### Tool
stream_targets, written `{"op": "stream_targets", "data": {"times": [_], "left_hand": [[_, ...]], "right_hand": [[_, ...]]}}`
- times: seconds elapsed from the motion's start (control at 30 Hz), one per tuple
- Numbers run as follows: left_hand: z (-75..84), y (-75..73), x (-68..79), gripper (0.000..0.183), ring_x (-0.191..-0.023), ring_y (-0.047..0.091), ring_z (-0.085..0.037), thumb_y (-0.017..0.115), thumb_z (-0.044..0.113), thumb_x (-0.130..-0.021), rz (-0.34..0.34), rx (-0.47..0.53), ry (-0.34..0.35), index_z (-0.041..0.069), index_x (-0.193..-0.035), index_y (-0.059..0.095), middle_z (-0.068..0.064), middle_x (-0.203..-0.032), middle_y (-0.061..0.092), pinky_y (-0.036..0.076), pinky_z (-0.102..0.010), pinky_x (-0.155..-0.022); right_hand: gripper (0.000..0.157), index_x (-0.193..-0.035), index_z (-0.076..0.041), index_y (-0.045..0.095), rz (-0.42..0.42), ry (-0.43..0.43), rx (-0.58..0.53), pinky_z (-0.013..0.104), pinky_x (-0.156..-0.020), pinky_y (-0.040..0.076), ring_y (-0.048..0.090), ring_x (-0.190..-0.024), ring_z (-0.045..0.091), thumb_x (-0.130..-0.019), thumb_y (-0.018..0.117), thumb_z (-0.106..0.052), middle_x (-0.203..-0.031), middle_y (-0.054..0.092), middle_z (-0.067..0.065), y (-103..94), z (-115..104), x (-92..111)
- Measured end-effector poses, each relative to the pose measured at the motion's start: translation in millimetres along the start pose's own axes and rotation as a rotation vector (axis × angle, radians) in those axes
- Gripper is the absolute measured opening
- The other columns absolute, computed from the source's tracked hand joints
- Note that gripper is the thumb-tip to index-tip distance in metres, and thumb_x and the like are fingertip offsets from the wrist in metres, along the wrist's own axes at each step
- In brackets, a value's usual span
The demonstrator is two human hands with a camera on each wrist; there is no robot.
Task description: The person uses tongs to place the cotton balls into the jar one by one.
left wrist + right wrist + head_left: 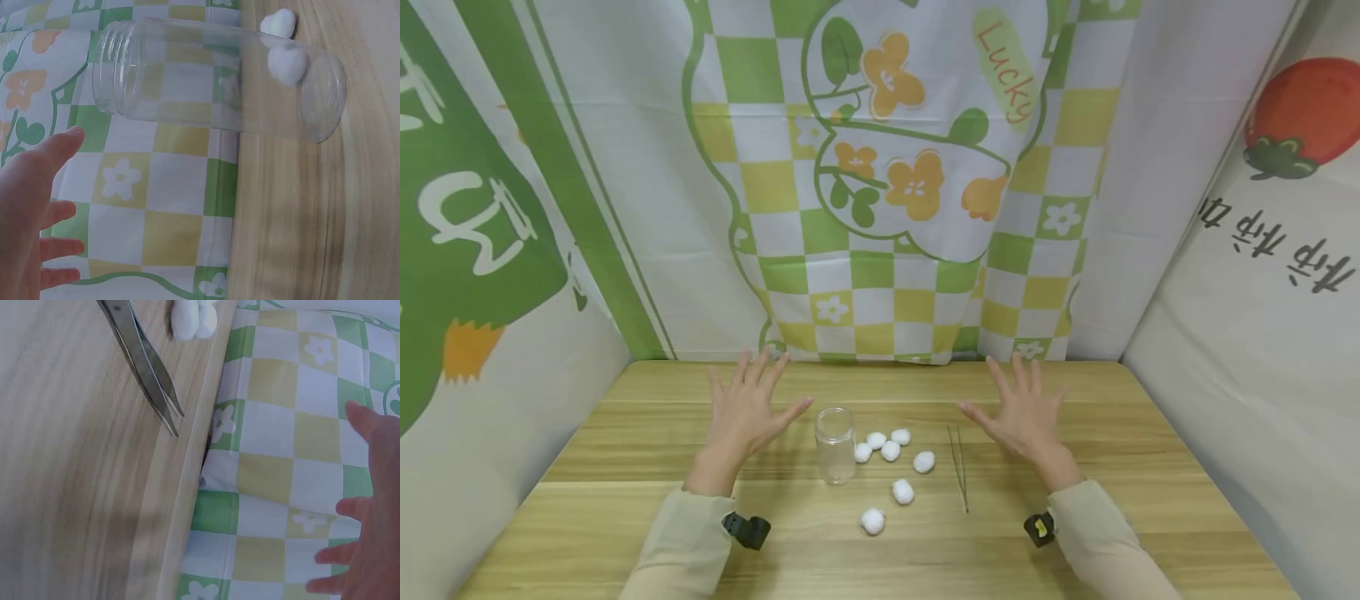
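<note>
Left wrist view shows a jar (187,75); right wrist view, tweezers (135,345); left hand (747,418) and right hand (1025,421) spread.

Behind the wood-grained table (1135,442) hangs a checked cloth (887,275) — green, yellow, white — between printed side cloths (1247,350).

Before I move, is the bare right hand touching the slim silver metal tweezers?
Apart. The right wrist view shows it plainly: wooden tabletop and green, yellow and white checkered cloth show between the right hand and the tweezers.
</note>
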State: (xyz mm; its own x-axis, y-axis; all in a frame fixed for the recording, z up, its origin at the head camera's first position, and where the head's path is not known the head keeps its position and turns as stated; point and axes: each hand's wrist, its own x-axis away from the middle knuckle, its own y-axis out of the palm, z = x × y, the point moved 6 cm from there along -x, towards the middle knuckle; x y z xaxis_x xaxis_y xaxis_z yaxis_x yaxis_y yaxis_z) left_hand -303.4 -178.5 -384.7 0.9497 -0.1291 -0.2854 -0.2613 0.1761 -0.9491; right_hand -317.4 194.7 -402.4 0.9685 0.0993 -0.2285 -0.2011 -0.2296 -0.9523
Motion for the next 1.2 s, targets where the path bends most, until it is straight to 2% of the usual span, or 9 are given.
{"op": "stream_targets", "data": {"times": [0.13, 0.27, 0.37, 0.5, 0.67, 0.87, 1.03, 1.2], "left_hand": [[2.5, 0.5, 4.0, 0.075, -0.141, 0.036, -0.041, 0.049, 0.063, -0.091, 0.029, 0.002, 0.031, 0.017, -0.149, 0.035, -0.016, -0.154, 0.038, 0.022, -0.073, -0.113], [7.0, 1.3, 8.8, 0.066, -0.129, 0.051, -0.039, 0.053, 0.055, -0.092, 0.069, 0.017, 0.078, 0.010, -0.141, 0.046, -0.018, -0.140, 0.054, 0.039, -0.063, -0.108], [10.5, 2.7, 13.2, 0.058, -0.121, 0.058, -0.040, 0.058, 0.046, -0.093, 0.092, 0.082, 0.115, 0.006, -0.134, 0.053, -0.019, -0.132, 0.060, 0.047, -0.057, -0.103], [15.0, 7.3, 18.9, 0.047, -0.111, 0.064, -0.036, 0.065, 0.030, -0.091, 0.087, 0.230, 0.186, 0.004, -0.129, 0.058, -0.019, -0.125, 0.065, 0.054, -0.051, -0.096], [16.4, 17.1, 25.1, 0.043, -0.106, 0.067, -0.030, 0.066, 0.023, -0.090, 0.005, 0.362, 0.202, 0.005, -0.129, 0.058, -0.013, -0.121, 0.068, 0.056, -0.049, -0.091], [17.6, 30.9, 31.1, 0.040, -0.106, 0.066, -0.032, 0.064, 0.017, -0.092, -0.060, 0.515, 0.221, 0.003, -0.128, 0.058, -0.015, -0.119, 0.069, 0.054, -0.052, -0.093], [18.7, 44.3, 35.1, 0.040, -0.105, 0.066, -0.034, 0.064, 0.011, -0.090, -0.100, 0.629, 0.234, -0.001, -0.127, 0.057, -0.017, -0.119, 0.068, 0.055, -0.053, -0.091], [22.3, 53.8, 38.2, 0.046, -0.107, 0.064, -0.035, 0.067, 0.011, -0.087, -0.125, 0.692, 0.237, -0.004, -0.129, 0.054, -0.017, -0.117, 0.068, 0.052, -0.056, -0.095]], "right_hand": [[0.087, -0.153, -0.017, 0.024, -0.022, -0.021, -0.037, 0.084, -0.102, 0.018, 0.021, -0.144, 0.052, -0.087, 0.049, -0.068, -0.158, 0.022, 0.026, 2.6, -2.8, 3.3], [0.081, -0.149, -0.007, 0.032, -0.064, -0.041, -0.079, 0.074, -0.103, 0.036, 0.038, -0.134, 0.052, -0.090, 0.054, -0.059, -0.147, 0.039, 0.030, 6.0, -5.4, 8.9], [0.073, -0.143, -0.002, 0.041, -0.106, -0.047, -0.114, 0.066, -0.101, 0.045, 0.047, -0.127, 0.051, -0.091, 0.058, -0.050, -0.140, 0.047, 0.032, 9.6, -6.7, 13.0], [0.059, -0.133, 0.001, 0.053, -0.142, -0.055, -0.192, 0.059, -0.100, 0.049, 0.055, -0.120, 0.047, -0.091, 0.062, -0.040, -0.132, 0.056, 0.031, 16.6, -7.5, 16.8], [0.047, -0.121, 0.004, 0.060, -0.175, -0.035, -0.328, 0.045, -0.082, 0.059, 0.067, -0.094, 0.033, -0.090, 0.066, -0.030, -0.110, 0.069, 0.023, 27.3, -5.5, 20.6], [0.035, -0.114, 0.007, 0.063, -0.218, -0.012, -0.455, 0.031, -0.068, 0.057, 0.064, -0.078, 0.019, -0.089, 0.067, -0.018, -0.088, 0.070, 0.014, 38.2, -5.8, 27.6], [0.035, -0.113, 0.012, 0.062, -0.269, -0.016, -0.553, 0.022, -0.054, 0.050, 0.060, -0.063, 0.014, -0.090, 0.065, -0.014, -0.082, 0.068, 0.014, 46.0, -9.1, 33.7], [0.034, -0.112, 0.015, 0.060, -0.317, 0.003, -0.651, 0.023, -0.049, 0.053, 0.062, -0.059, 0.016, -0.090, 0.064, -0.011, -0.080, 0.066, 0.015, 55.0, -9.2, 36.3]]}}
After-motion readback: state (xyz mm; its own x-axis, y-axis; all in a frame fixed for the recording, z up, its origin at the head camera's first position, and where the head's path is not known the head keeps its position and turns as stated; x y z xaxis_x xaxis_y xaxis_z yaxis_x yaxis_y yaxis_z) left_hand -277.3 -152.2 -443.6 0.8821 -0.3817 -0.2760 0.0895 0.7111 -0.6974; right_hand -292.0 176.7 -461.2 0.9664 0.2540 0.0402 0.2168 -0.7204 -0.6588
